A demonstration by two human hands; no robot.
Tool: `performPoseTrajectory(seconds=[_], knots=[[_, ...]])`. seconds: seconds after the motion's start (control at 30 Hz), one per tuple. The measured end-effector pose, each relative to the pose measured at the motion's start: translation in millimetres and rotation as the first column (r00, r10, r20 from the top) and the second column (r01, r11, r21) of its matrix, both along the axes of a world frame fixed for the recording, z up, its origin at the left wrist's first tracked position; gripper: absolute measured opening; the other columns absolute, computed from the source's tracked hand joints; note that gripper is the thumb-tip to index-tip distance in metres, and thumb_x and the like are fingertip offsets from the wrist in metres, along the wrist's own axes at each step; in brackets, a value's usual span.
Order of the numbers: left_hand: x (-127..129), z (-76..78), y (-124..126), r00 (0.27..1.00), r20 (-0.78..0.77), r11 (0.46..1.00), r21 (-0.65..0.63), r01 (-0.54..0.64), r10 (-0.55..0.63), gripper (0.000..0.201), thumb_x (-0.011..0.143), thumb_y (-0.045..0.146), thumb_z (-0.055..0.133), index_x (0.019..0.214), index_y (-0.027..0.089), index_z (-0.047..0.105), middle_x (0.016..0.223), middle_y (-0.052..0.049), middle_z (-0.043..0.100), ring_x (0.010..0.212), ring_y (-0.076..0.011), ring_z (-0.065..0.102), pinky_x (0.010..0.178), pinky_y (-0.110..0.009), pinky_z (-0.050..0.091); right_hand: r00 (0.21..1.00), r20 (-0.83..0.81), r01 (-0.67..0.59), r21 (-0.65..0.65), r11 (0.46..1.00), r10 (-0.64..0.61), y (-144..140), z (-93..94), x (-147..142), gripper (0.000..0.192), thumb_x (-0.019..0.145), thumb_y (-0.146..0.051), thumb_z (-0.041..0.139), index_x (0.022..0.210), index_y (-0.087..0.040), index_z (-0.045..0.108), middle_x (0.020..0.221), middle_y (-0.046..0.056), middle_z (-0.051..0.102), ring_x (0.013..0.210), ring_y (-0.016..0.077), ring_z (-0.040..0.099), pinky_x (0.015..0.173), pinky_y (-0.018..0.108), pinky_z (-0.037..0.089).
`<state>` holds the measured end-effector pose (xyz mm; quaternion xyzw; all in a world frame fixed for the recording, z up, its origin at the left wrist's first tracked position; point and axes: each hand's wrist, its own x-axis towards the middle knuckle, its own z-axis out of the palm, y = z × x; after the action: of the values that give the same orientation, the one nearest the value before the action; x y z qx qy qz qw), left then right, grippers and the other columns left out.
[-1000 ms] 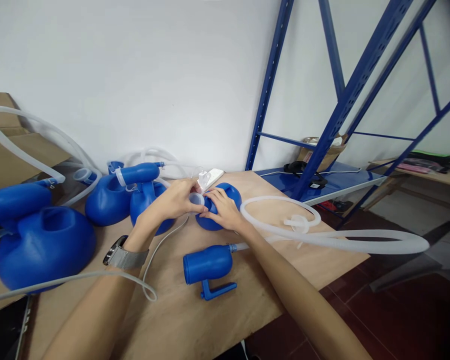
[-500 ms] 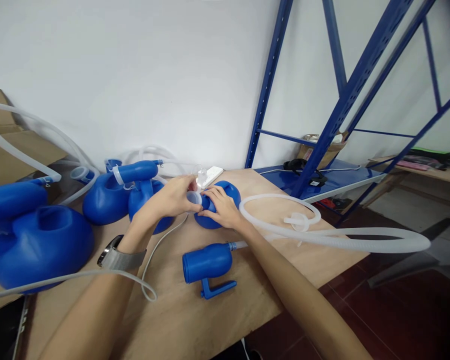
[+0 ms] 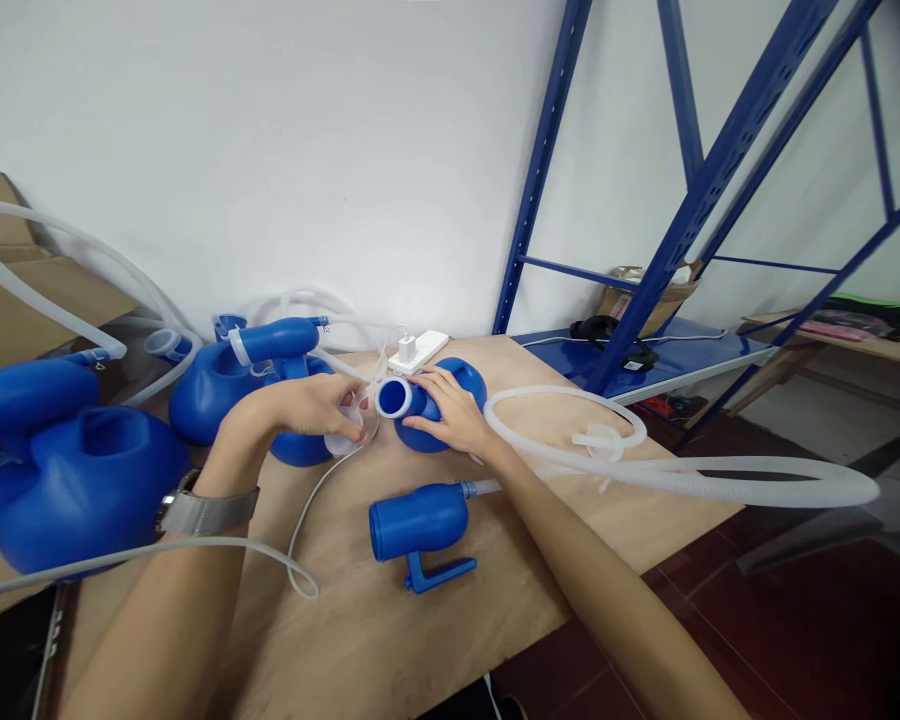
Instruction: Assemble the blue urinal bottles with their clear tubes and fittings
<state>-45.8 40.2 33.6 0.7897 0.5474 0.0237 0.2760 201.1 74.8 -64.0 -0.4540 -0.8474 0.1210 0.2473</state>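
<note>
Right hand (image 3: 450, 415) rests on a blue bottle (image 3: 439, 405) lying mid-table, fingers (image 3: 427, 425) wrapped round its neck; the open spout (image 3: 394, 397) faces left. Left hand (image 3: 307, 405) sits just left of the spout, fingers (image 3: 349, 425) pinched on a clear cap (image 3: 343, 440), held apart from the spout. Watch (image 3: 206, 510) on the left wrist.

Near the bottle, nearer on the table (image 3: 390, 640): a blue pump (image 3: 420, 525) with handle, joined to a clear hose (image 3: 682, 480) looping right off the edge. More blue bottles (image 3: 82, 490) to the left, one touching the left forearm. White charger (image 3: 418, 350) far, by the wall. Blue rack (image 3: 690, 190) right.
</note>
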Motion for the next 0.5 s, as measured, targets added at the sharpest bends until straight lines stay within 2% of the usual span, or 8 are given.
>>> performPoseTrajectory(seconds=[0.13, 0.27, 0.4, 0.5], knots=[[3, -0.2, -1, 0.991, -0.118, 0.997, -0.04, -0.07, 0.065, 0.046, 0.059, 0.043, 0.073, 0.096, 0.018, 0.064, 0.104, -0.009, 0.07, 0.095, -0.029, 0.065, 0.076, -0.032, 0.047, 0.999, -0.012, -0.046, 0.028, 0.999, 0.046, 2, -2.0, 4, 0.085, 0.078, -0.074, 0.044, 0.152, -0.031, 0.038, 0.16, 0.002, 0.042, 0.16, 0.0133, 0.029, 0.139, 0.044, 0.039], [12, 16.9, -18, 0.975, -0.206, 0.993, -0.057, -0.099, 0.085, 0.043, 0.063, 0.046, 0.071, 0.094, 0.017, 0.068, 0.1, -0.008, 0.071, 0.092, -0.0284, 0.065, 0.075, -0.033, 0.047, 0.997, -0.007, -0.074, 0.053, 0.996, 0.074, 4, -3.0, 4, 0.082, 0.082, -0.069, 0.041, 0.153, -0.028, 0.037, 0.16, 0.0, 0.042, 0.164, 0.0131, 0.021, 0.144, 0.043, 0.03], [28, 29.0, -39, 0.982, -0.188, 0.997, -0.069, -0.04, 0.027, 0.04, 0.061, 0.043, 0.072, 0.093, 0.019, 0.07, 0.097, -0.006, 0.071, 0.088, -0.0277, 0.066, 0.069, -0.032, 0.047, 0.999, 0.022, -0.051, 0.066, 0.997, 0.05, 3, -3.3, 3, 0.082, 0.083, -0.069, 0.038, 0.155, -0.028, 0.034, 0.162, 0.0, 0.038, 0.166, 0.0148, 0.018, 0.144, 0.044, 0.029], [44, 19.9, -43, 0.99, -0.116, 0.994, -0.094, 0.063, -0.074, 0.039, 0.054, 0.038, 0.078, 0.086, 0.018, 0.07, 0.088, -0.007, 0.071, 0.078, -0.0263, 0.066, 0.063, -0.031, 0.048, 0.998, 0.065, -0.024, 0.076, 0.997, 0.019, 1, -3.9, 3, 0.083, 0.084, -0.069, 0.034, 0.157, -0.031, 0.028, 0.166, 0.001, 0.031, 0.166, 0.0187, 0.016, 0.139, 0.052, 0.032]])
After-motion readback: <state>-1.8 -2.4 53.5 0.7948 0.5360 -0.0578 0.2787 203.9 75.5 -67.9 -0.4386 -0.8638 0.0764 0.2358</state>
